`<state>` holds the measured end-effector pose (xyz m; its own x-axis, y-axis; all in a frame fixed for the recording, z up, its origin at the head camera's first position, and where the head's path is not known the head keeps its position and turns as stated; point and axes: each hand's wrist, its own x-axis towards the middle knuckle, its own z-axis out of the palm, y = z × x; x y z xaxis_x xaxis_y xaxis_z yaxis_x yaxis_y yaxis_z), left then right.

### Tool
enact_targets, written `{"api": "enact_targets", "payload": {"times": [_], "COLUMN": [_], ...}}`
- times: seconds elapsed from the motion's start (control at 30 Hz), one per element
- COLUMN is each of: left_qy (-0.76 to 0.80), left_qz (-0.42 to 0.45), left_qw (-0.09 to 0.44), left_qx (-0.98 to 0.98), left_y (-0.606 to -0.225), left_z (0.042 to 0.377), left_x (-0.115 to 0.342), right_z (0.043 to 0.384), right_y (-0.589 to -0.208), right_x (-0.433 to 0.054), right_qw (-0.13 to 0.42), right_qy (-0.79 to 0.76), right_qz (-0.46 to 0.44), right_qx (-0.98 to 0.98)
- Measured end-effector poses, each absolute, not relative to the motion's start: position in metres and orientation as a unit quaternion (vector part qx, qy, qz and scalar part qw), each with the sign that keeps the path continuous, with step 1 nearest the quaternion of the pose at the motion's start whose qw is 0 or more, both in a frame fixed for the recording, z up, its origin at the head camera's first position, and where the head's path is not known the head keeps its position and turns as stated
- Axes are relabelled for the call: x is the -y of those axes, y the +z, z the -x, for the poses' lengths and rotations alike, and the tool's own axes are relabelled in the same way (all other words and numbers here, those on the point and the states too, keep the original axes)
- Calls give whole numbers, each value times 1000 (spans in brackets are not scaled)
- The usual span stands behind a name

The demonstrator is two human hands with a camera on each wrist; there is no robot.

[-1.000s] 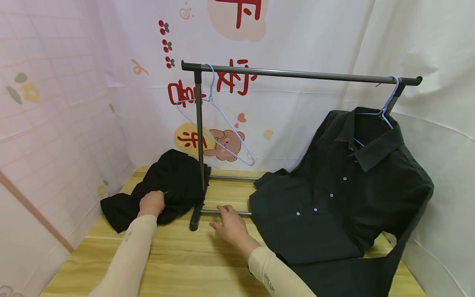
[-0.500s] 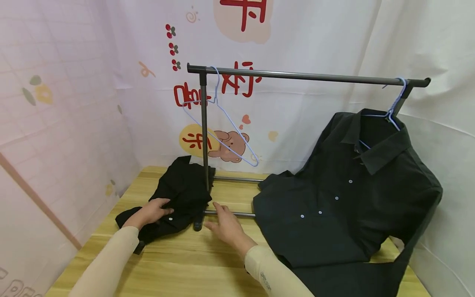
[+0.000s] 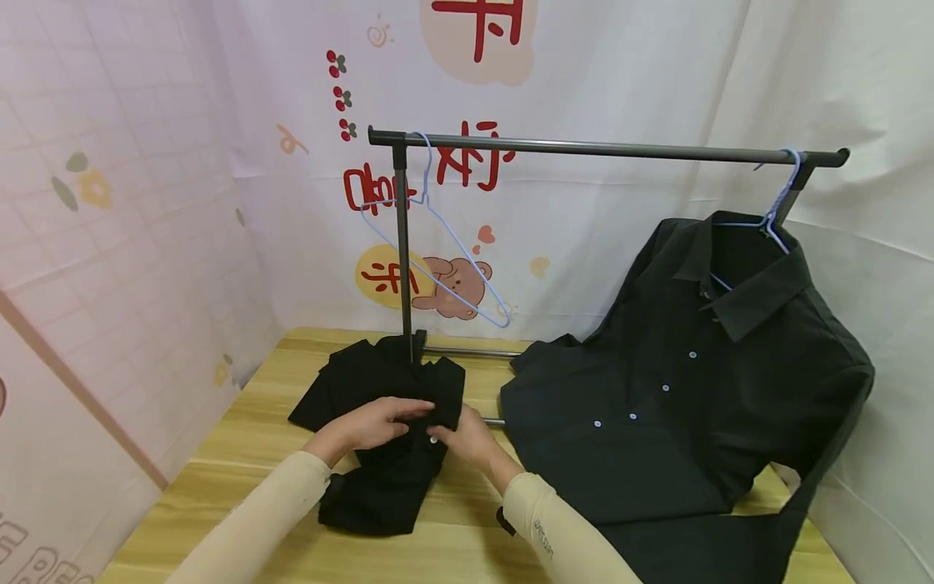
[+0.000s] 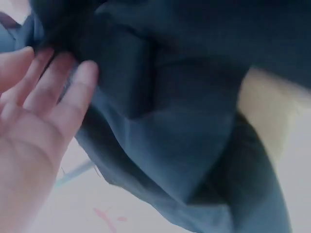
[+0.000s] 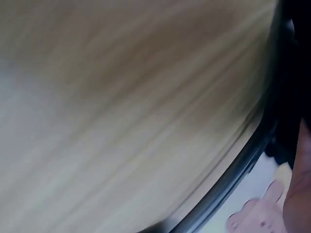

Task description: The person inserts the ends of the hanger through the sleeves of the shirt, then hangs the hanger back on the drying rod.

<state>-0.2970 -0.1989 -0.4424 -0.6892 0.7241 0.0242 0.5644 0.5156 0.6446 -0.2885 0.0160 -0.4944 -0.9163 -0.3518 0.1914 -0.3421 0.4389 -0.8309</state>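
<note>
A crumpled black garment (image 3: 365, 385) lies on the wooden table (image 3: 219, 503) at the left foot of the clothes rack (image 3: 584, 149), hiding that foot and some of the lower bars; its folds merge, and 1 pale button shows near the right hand (image 3: 470, 438). That hand's fingers go out of sight behind the cloth, its thumb at the front edge, and the blurred right wrist view cuts it off, so I cannot tell whether it grips. The left hand (image 3: 379, 423) reaches in with fingers extended, fingertips touching the cloth, not clasped round it. Both forearms wear pale sleeves. The rack bears 2 blue hangers: the left hanger (image 3: 426, 195) bare, the right hanger (image 3: 779, 203) inside a black shirt (image 3: 679, 397) whose lower part spreads onto the table, cut off by the frame.
</note>
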Motion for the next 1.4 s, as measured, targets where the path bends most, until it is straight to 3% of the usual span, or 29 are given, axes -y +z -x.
{"api": "enact_targets", "payload": {"times": [0.1,0.23,0.3,0.4,0.53,0.63,0.7,0.9,1.27,1.33,1.4], "left_qy": [341,319,276,198,134,126,133,131,144,181,214], "left_qz": [-381,-321,-276,-221,-175,-165,-167,-200,-238,-249,-261], "left_qw": [109,-12,-48,-11,78,86,80,44,-171,-164,-114], "left_qx": [-852,-891,-919,-955,-972,-974,-974,-970,-945,-937,-934], "left_y": [-443,-447,-451,-457,-465,-469,-470,-470,-477,-473,-467], "left_z": [299,312,322,334,341,341,341,337,320,315,309], "left_x": [185,185,194,210,224,227,225,215,185,174,163], "right_z": [294,301,302,300,293,286,281,272,285,285,285], "right_y": [-494,-491,-491,-491,-489,-486,-488,-501,-480,-475,-470], "right_x": [-35,-55,-62,-70,-74,-73,-70,-68,-103,-108,-110], "right_qw": [-43,-52,-47,-11,98,168,180,98,-7,-42,-82], "right_qy": [-461,-464,-457,-445,-468,-468,-440,-337,-410,-437,-466], "right_qz": [174,153,141,115,87,98,120,150,16,-25,-67], "right_qx": [-869,-871,-877,-888,-874,-862,-872,-924,-912,-898,-878]}}
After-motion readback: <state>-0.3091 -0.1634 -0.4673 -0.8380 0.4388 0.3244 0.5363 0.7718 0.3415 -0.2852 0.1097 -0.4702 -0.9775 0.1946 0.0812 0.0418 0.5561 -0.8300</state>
